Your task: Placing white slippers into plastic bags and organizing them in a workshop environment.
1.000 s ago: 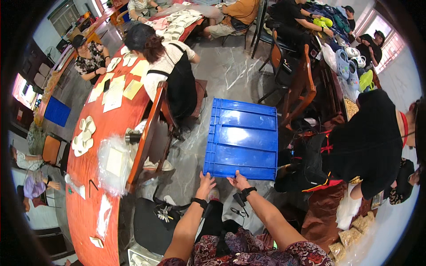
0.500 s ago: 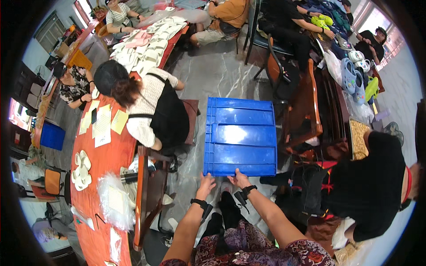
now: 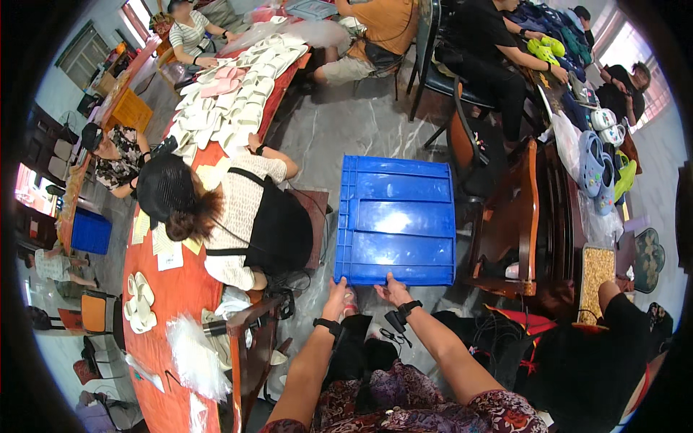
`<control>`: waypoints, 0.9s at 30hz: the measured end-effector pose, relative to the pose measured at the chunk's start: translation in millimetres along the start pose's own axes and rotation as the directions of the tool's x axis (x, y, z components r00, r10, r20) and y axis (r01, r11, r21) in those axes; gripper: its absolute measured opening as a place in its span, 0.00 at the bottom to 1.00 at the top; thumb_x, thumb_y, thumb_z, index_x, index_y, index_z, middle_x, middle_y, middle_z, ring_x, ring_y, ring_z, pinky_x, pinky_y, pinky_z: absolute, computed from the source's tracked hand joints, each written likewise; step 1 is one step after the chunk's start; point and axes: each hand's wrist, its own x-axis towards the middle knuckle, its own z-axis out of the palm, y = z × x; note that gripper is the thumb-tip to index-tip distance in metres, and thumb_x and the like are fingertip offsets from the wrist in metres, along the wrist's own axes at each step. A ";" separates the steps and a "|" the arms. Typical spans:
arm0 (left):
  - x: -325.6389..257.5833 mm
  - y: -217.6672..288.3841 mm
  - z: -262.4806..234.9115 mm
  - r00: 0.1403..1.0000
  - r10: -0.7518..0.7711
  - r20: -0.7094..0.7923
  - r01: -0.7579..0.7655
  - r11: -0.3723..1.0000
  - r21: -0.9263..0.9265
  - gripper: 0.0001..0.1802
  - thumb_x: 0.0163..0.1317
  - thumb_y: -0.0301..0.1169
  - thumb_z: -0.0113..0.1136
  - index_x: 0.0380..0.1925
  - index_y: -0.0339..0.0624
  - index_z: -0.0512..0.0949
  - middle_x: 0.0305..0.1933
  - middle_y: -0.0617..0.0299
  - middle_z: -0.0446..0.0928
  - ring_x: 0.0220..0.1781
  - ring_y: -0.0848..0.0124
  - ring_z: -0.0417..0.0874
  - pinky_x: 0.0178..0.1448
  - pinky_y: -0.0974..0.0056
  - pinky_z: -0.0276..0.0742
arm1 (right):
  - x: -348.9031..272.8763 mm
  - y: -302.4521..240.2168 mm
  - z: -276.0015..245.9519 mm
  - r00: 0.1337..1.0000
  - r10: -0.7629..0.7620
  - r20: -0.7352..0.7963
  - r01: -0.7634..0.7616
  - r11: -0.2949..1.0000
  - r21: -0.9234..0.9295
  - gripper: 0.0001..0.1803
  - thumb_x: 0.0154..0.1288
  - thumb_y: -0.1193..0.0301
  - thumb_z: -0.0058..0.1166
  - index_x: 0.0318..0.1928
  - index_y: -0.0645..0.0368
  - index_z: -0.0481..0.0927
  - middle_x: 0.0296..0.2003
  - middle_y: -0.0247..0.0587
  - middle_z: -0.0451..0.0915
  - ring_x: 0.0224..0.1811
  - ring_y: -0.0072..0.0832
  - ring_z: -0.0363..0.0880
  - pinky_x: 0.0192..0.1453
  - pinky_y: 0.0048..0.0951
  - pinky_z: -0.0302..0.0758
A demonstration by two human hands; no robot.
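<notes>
Blue crate [image 3: 395,220] in both hands

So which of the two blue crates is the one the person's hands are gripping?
The large blue crate at centre, bottom up, left hand and right hand on its near edge. The smaller blue crate sits far left, untouched.

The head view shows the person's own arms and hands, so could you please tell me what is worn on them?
Both forearms are bare. The left hand has a black band round its wrist, and the right hand has a black watch-like strap. Short sleeves of dark fabric patterned in red and purple cover the upper arms. No gloves or rings can be made out.
</notes>
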 end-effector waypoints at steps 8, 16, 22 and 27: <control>48.5 74.7 39.1 0.998 -0.011 0.057 -0.004 0.966 0.259 0.35 0.58 0.42 0.49 0.60 0.39 0.47 0.59 0.50 0.57 0.60 0.56 0.60 0.52 0.49 0.64 | 43.7 -66.5 32.7 1.000 0.020 -0.004 -0.020 1.000 -0.002 0.17 0.65 0.57 0.40 0.42 0.59 0.65 0.30 0.50 0.75 0.27 0.37 0.76 0.20 0.27 0.72; 157.3 116.4 36.4 0.987 0.134 0.088 -0.157 0.923 0.352 0.28 0.57 0.37 0.50 0.56 0.38 0.58 0.54 0.55 0.64 0.55 0.65 0.64 0.58 0.65 0.57 | 62.5 -129.2 81.3 0.993 -0.039 0.114 0.037 0.999 0.017 0.14 0.64 0.60 0.43 0.39 0.59 0.68 0.31 0.46 0.75 0.29 0.38 0.75 0.27 0.33 0.76; 163.9 153.2 111.7 0.981 0.185 0.053 -0.192 0.922 0.337 0.27 0.59 0.33 0.49 0.57 0.35 0.56 0.56 0.53 0.63 0.55 0.63 0.64 0.60 0.62 0.56 | 70.7 -176.9 79.8 0.994 -0.072 0.077 0.064 0.993 0.094 0.13 0.63 0.62 0.45 0.42 0.58 0.68 0.37 0.41 0.73 0.35 0.36 0.73 0.33 0.35 0.77; 206.2 187.9 125.7 0.977 0.214 -0.011 -0.199 0.927 0.319 0.24 0.58 0.29 0.50 0.54 0.35 0.59 0.50 0.52 0.68 0.51 0.63 0.69 0.55 0.60 0.63 | 45.7 -213.1 120.4 0.994 -0.081 0.068 0.087 0.993 -0.079 0.16 0.63 0.62 0.45 0.46 0.58 0.65 0.39 0.42 0.72 0.36 0.37 0.73 0.37 0.39 0.78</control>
